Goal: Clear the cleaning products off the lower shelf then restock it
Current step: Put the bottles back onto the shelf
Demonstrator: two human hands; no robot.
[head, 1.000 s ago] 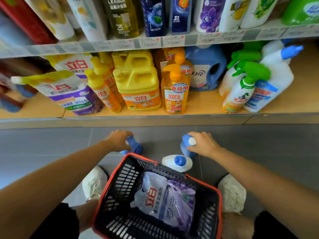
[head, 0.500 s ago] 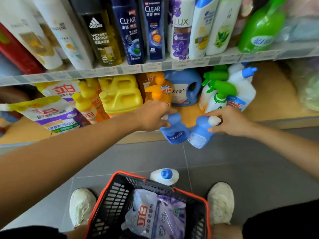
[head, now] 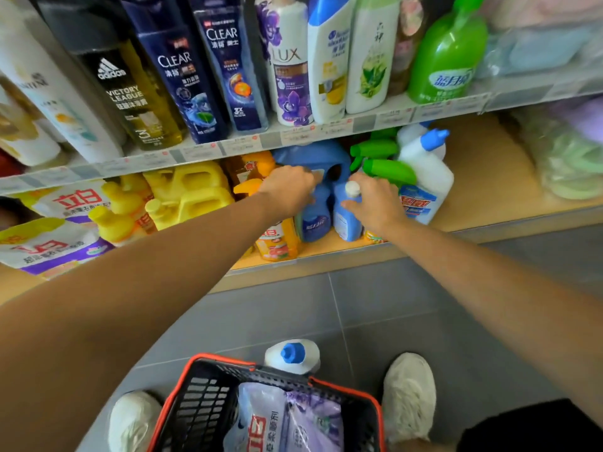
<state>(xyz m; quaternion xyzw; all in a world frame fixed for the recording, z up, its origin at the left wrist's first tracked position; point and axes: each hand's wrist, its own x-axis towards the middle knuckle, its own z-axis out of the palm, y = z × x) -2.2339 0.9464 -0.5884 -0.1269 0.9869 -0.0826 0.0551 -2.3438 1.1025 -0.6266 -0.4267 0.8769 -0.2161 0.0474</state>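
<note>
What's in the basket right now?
The basket holds one purple-and-white refill pouch. Whatever lies beneath the pouch is covered, and the basket's near end is out of frame.

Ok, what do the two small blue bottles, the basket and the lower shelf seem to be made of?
The left blue bottle and right blue bottle: likely plastic, smooth, soft sheen, glossy labels. The basket: moulded plastic, matt black slotted walls, red rim. The lower shelf: wood or wood-look board, matt tan; which, I cannot tell.
</note>
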